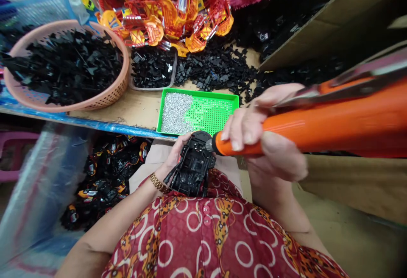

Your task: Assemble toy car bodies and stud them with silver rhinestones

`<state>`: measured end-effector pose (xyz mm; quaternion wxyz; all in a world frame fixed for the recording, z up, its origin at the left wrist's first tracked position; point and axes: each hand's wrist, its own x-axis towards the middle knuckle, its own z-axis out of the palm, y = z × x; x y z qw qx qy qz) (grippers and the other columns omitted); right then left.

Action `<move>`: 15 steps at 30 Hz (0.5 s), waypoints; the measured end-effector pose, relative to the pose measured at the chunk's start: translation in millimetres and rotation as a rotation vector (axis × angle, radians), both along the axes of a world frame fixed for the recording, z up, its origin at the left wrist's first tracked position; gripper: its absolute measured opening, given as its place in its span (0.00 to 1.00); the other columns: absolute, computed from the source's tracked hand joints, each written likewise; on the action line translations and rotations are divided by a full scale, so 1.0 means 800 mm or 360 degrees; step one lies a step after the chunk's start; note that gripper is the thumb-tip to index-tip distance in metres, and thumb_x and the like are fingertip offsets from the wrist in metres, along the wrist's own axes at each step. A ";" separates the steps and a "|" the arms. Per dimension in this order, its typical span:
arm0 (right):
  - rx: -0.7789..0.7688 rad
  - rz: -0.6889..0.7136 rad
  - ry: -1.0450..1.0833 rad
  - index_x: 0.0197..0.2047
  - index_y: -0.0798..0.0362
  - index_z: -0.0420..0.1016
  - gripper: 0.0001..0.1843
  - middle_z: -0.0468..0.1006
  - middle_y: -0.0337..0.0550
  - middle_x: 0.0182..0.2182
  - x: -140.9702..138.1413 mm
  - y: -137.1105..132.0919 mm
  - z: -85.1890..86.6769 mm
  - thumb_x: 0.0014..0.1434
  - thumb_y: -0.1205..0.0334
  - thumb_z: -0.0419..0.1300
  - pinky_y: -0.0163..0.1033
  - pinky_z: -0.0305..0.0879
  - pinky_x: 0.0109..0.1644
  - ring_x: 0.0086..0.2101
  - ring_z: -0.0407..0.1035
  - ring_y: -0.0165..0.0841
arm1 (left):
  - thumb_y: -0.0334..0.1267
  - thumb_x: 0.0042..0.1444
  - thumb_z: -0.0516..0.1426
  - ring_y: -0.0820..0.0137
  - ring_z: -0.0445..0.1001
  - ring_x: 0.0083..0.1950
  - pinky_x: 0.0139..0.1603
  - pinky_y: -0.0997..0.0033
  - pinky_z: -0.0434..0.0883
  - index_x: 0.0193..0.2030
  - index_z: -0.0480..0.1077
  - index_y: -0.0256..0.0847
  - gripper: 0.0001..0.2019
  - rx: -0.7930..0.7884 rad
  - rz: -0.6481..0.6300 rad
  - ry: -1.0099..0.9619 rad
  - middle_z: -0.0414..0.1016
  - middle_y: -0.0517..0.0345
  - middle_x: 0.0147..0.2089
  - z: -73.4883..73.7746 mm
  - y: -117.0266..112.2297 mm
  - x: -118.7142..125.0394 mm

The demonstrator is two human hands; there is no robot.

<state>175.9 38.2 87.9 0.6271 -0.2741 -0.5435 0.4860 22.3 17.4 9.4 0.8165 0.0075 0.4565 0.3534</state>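
In front of my body, my left hand (174, 154) grips a black plastic toy car chassis (194, 165), its underside facing up. My right hand (270, 136) is wrapped round an orange electric screwdriver (324, 121), which points left. The screwdriver's tip meets the upper right part of the chassis; whether a screw sits under it is hidden. Just beyond the chassis, a green perforated tray (219, 97) holds many small silver screws (174, 112), heaped on its left side.
A pink-orange basket (125, 70) of black plastic parts stands left on the bench. Beside it are a clear tub (173, 72) and loose black pieces (216, 68). Orange toy car shells (171, 15) pile up behind. Cardboard (305, 19) rises at right. Assembled toys (108, 176) lie below left.
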 end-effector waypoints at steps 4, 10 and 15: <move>-0.0068 -0.0072 -0.0044 0.36 0.39 0.76 0.12 0.67 0.29 0.17 0.013 0.001 0.034 0.51 0.52 0.73 0.41 0.71 0.22 0.14 0.60 0.29 | 0.49 0.64 0.56 0.58 0.84 0.37 0.34 0.66 0.78 0.47 0.81 0.38 0.19 0.0096 -0.0079 -0.0270 0.85 0.52 0.35 -0.015 -0.005 -0.008; -0.0006 -0.0049 0.0004 0.39 0.43 0.83 0.16 0.67 0.29 0.17 0.023 0.013 0.036 0.46 0.56 0.77 0.39 0.73 0.21 0.15 0.63 0.27 | 0.56 0.59 0.61 0.53 0.84 0.39 0.38 0.61 0.79 0.53 0.80 0.40 0.24 0.0075 -0.0140 -0.0337 0.86 0.51 0.37 -0.022 -0.024 -0.025; 0.0112 -0.0114 0.0102 0.44 0.45 0.82 0.16 0.74 0.30 0.21 0.032 0.025 0.004 0.50 0.63 0.73 0.35 0.73 0.27 0.20 0.69 0.26 | 0.57 0.56 0.62 0.54 0.84 0.38 0.42 0.60 0.79 0.56 0.78 0.38 0.28 0.0128 -0.0120 -0.0476 0.85 0.49 0.38 -0.021 -0.024 -0.029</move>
